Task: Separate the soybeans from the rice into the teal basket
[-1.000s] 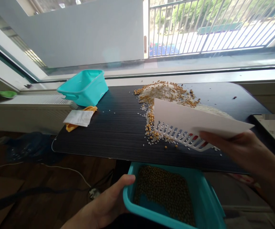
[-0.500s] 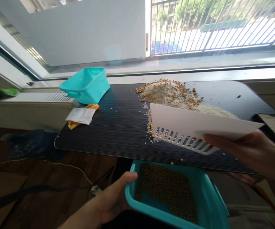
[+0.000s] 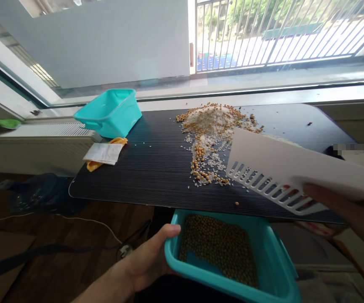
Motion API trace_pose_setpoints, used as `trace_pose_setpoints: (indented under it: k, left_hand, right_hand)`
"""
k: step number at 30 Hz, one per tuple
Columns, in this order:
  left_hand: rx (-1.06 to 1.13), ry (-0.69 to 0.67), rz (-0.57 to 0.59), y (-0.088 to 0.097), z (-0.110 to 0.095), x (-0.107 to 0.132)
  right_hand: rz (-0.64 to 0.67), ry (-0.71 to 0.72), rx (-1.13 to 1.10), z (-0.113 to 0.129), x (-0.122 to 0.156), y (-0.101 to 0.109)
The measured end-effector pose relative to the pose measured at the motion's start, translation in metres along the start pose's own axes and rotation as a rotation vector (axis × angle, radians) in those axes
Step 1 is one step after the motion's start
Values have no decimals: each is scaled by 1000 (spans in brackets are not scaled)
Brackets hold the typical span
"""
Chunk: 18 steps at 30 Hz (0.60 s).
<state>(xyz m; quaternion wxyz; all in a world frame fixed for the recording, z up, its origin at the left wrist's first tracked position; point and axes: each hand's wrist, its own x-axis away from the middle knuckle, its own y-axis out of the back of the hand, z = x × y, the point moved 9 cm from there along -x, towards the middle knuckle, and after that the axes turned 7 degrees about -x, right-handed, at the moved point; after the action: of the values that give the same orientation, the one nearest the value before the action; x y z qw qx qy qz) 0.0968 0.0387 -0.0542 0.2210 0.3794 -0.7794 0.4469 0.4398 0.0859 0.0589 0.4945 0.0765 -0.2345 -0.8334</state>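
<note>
My left hand (image 3: 152, 256) grips the left rim of a teal plastic bin (image 3: 273, 269), thumb over the edge. The bin sits just below the table's front edge and holds a layer of round brownish-green beans (image 3: 219, 244). In my right hand (image 3: 355, 206), at the right, is a white plastic scoop with a row of slots (image 3: 273, 164), tilted above the tabletop. Left of the scoop lies a heap of white rice mixed with golden beans (image 3: 213, 120), its loose grains trailing toward the front edge. One golden bean (image 3: 237, 203) lies near that edge.
A second teal bin (image 3: 110, 113) stands at the back left of the dark table (image 3: 156, 176). Before it lies a folded white tissue (image 3: 104, 153) on an orange cloth. Behind is a window; a large water bottle (image 3: 43, 191) and a cable lie on the floor at left.
My right hand has moved the scoop to the right, uncovering the trail of rice and beans. A golden bean near the front edge is gone from the table. My left hand stays on the bin.
</note>
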Motion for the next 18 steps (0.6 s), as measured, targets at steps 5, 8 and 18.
trace_pose_setpoints:
  k: [5,8,18]
  left_hand:
    - [-5,-6,17,-2,-1,0]
    - [-2,-12,24,-1,0,0]
    - [0,-4,15,-2,-2,0]
  right_hand:
    - [63,-13,-96,5,-1,-6]
    - [74,-45,-51,1,-3,-5]
    - [20,37,-104,0,-7,-10]
